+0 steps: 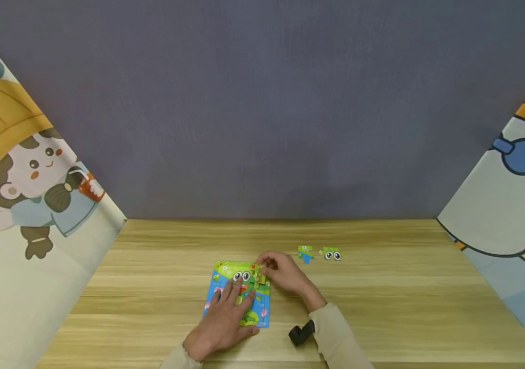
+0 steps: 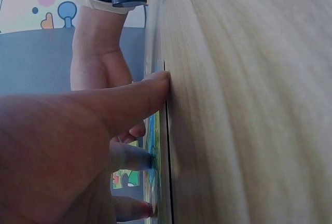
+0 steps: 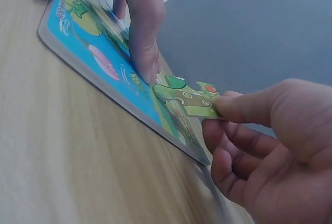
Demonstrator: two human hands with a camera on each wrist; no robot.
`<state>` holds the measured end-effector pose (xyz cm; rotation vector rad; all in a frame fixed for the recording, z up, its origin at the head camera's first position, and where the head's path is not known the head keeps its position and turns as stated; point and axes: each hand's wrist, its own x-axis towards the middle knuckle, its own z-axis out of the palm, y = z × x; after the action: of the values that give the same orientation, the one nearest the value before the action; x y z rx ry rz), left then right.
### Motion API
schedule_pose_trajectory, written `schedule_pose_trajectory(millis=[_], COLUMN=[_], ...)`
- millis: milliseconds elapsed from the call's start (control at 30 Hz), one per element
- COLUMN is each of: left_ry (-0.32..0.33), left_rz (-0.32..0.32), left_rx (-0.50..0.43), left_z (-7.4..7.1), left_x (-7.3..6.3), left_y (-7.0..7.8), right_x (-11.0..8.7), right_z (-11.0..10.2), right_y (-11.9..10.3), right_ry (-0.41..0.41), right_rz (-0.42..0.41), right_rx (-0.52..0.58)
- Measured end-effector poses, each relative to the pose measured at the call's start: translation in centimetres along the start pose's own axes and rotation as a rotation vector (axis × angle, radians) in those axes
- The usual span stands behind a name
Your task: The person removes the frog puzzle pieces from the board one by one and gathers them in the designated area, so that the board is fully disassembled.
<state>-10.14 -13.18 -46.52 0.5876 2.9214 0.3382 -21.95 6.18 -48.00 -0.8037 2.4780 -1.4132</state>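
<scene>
A frog jigsaw board (image 1: 265, 307) with a blue and green picture lies on the wooden table. My left hand (image 1: 225, 318) rests on it with fingers spread, fingertips pressing the picture. In the left wrist view, the thumb (image 2: 129, 97) reaches to the board's near edge. At the upper right corner, my right hand (image 1: 287, 274) pinches a green and brown puzzle piece (image 3: 194, 102) between thumb and forefinger. That piece is tilted over the board, its inner end close to a left fingertip (image 3: 145, 66).
Two loose puzzle pieces lie right of the board: a green and blue one (image 1: 306, 254) and one with frog eyes (image 1: 333, 254). A black wrist camera (image 1: 301, 333) sits at the right cuff. A grey wall (image 1: 280, 128) stands behind the table (image 1: 405, 297), with printed panels on both sides.
</scene>
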Motion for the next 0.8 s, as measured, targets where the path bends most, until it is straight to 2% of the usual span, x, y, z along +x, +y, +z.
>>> schedule_pose_trajectory(millis=[400,800], left_ry=[0.007,0.028], left_rz=[0.001,-0.022], left_rx=[0.006,-0.017], left_z=[-0.1,-0.3], left_x=[0.4,2.0], left_y=[0.2,0.8], right_x=[0.1,0.7], right_z=[-0.4,-4.3], right_y=[0.3,2.6], right_ry=[0.009,0.035], right_rz=[0.022,0.081], right_rx=[0.007,0.047])
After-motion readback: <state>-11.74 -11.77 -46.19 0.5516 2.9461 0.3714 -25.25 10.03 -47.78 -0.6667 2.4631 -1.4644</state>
